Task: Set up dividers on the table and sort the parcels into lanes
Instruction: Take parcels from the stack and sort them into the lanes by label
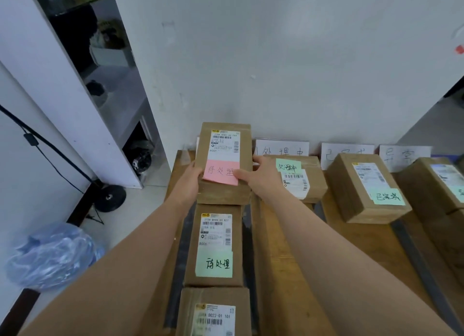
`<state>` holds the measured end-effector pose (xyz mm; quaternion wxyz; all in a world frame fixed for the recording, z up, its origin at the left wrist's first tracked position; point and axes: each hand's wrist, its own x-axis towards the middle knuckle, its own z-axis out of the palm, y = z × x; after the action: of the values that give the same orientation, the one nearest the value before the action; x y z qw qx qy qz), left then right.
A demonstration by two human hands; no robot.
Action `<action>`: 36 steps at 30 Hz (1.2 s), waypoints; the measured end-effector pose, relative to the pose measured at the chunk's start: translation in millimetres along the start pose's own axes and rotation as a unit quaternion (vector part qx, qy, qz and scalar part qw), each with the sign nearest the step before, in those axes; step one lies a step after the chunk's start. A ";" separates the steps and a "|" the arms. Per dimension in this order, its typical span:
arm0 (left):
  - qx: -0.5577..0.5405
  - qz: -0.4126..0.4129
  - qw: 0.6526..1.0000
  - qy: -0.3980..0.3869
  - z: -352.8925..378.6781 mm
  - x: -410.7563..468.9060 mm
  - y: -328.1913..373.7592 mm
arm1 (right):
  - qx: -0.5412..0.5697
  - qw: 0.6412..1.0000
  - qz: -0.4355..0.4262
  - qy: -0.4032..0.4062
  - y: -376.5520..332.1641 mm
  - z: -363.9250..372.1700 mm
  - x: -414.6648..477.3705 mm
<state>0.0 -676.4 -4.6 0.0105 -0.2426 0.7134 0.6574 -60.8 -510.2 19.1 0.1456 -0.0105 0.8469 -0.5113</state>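
Note:
A brown parcel with a pink note [224,144] stands at the far end of the leftmost lane on the wooden table [283,247]. My left hand [190,178] grips its left side and my right hand [258,176] grips its right side, thumb on the pink note. Behind it in the same lane lie a parcel with a green note [214,245] and a third parcel [213,313] at the near edge. Dark divider strips [416,262] run along the table between lanes.
Other lanes hold a parcel with a green note [298,177], a larger parcel [364,187] and one at the right edge [437,182]. White lane signs [281,147] lean on the wall. Left of the table are a shelf, a lamp base [109,197] and a blue bag [50,255].

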 end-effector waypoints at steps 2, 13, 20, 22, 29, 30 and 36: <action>0.022 0.012 1.000 0.012 0.9 -3.3 6.0 | -0.018 1.000 0.000 0.007 -2.1 -2.2 -3.2; 0.407 0.227 0.879 0.105 26.2 -63.9 58.2 | -0.219 0.965 -0.101 0.100 -10.0 -66.2 -63.2; 0.480 0.335 0.808 0.063 115.3 -134.9 82.8 | -0.255 0.949 -0.107 0.153 17.9 -165.8 -137.2; 0.472 0.362 0.803 0.045 149.7 -158.4 85.2 | -0.249 0.946 -0.100 0.182 33.7 -199.0 -161.2; 0.462 0.418 0.782 0.007 299.8 -245.5 81.8 | -0.266 0.928 -0.067 0.251 117.8 -336.0 -248.6; 0.463 0.427 0.777 -0.001 325.3 -257.5 79.9 | -0.271 0.926 -0.053 0.258 132.3 -358.4 -260.9; 0.440 0.451 0.775 -0.053 455.6 -312.3 67.5 | -0.275 0.919 0.010 0.283 209.9 -470.4 -314.4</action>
<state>112.7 -141.8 100.9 -0.1437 0.1729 0.9507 0.2134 146.7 48.2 115.3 -0.1034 0.1034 0.9600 -0.2386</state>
